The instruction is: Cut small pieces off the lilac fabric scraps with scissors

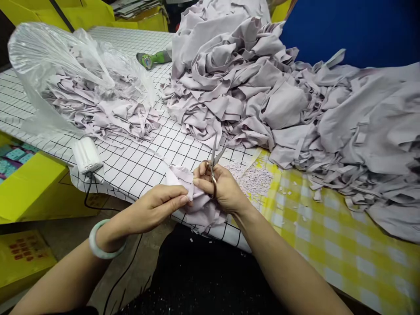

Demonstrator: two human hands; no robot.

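Surface: we see a table under a white cover with a black grid (138, 162); toward the right a yellow checked cloth (328, 227) lies over it
Room: yellow boxes (36, 188) stand low on the left, a blue panel (354, 26) rises behind the table on the right, and a green tool (152, 58) lies at the far end of the grid
Big heap (262, 87): soft, matte, grey-lilac cloth, crumpled in folds and loose bands, spreading from the middle to the right edge
Plastic bag (49, 61): clear, shiny and creased, lying open over a lower mound of narrow strips (108, 113) in the same colour
Snippets (252, 177): we make out tiny pale offcuts scattered where the grid meets the yellow checks, just right of the hands
White block (87, 155): smooth, rounded, at the table's near left edge, with a dark cable (88, 197) hanging from it
Fabric piece (197, 205): bunched at the table's near edge, between the two hands
Left hand (160, 203): fingers and thumb pinched shut on the fabric piece; a pale green bangle (101, 245) sits on the wrist
Right hand (223, 190): fingers curled around the handles of the scissors (215, 162), thumb against the fabric
Scissors: thin metal blades parted, pointing up and away from us
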